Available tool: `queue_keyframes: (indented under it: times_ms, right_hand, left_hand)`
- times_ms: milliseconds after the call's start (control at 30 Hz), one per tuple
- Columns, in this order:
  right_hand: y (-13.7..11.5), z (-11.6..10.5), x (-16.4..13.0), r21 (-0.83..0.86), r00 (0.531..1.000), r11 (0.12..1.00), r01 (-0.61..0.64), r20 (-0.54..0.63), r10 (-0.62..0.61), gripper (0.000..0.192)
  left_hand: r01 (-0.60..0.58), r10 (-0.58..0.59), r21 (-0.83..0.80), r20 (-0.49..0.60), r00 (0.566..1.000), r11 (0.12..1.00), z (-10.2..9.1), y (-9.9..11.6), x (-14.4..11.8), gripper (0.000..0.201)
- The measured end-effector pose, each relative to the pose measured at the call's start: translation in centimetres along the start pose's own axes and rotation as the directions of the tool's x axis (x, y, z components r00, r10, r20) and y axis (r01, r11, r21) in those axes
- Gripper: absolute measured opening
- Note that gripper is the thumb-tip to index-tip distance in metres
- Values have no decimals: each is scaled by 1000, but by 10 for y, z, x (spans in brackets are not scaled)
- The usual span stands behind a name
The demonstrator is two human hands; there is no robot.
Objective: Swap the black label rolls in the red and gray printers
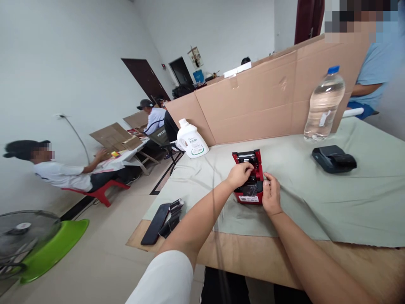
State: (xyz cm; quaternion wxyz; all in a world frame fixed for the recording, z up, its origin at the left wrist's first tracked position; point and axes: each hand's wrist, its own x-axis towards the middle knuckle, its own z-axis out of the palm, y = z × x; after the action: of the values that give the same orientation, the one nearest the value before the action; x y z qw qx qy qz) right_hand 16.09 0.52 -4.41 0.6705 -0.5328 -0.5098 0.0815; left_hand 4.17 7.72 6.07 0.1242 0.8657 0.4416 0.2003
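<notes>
A small red and black printer (250,199), which looks like a label printer, stands on the cloth with its lid raised. My left hand (239,175) reaches over it from the left, fingers pinched together inside the opening. Whatever those fingers hold is hidden. My right hand (271,195) grips the printer's right side, with the thumb towards me. Dark shiny film shows in the front of the opening, and a white label with a code is on the front face. To the left lie a black phone (155,223) and a strip of black film (172,217).
A pale green cloth (294,211) covers the wooden table. A cardboard partition (247,101) stands behind, with a white jug (192,141) before it. At right are a clear bottle (324,107) and a black device (334,159). Other people sit beyond; a fan (23,236) stands left.
</notes>
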Motion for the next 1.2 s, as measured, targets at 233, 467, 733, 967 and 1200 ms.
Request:
queue_keyframes:
  times_ms: [233,467,733,967,1200]
  right_hand:
    - [-28,-15,1,-130,930,925,356,150,-337,31]
    - [-39,-18,0,-179,894,878,444,153,-421,24]
    - [-40,-16,0,-194,896,877,439,168,-412,18]
    - [-33,-11,0,-239,918,896,374,231,-322,34]
    - [-35,-6,3,-327,943,889,321,197,-268,37]
  left_hand:
    - [-97,136,110,-442,887,989,-21,-5,-11,38]
    - [-68,112,146,-321,940,987,-19,-6,-32,46]
    - [-9,81,228,-306,949,974,3,6,-74,42]
    - [37,40,160,-451,892,986,34,5,-83,35]
    - [75,-6,118,-498,867,990,38,6,-80,33]
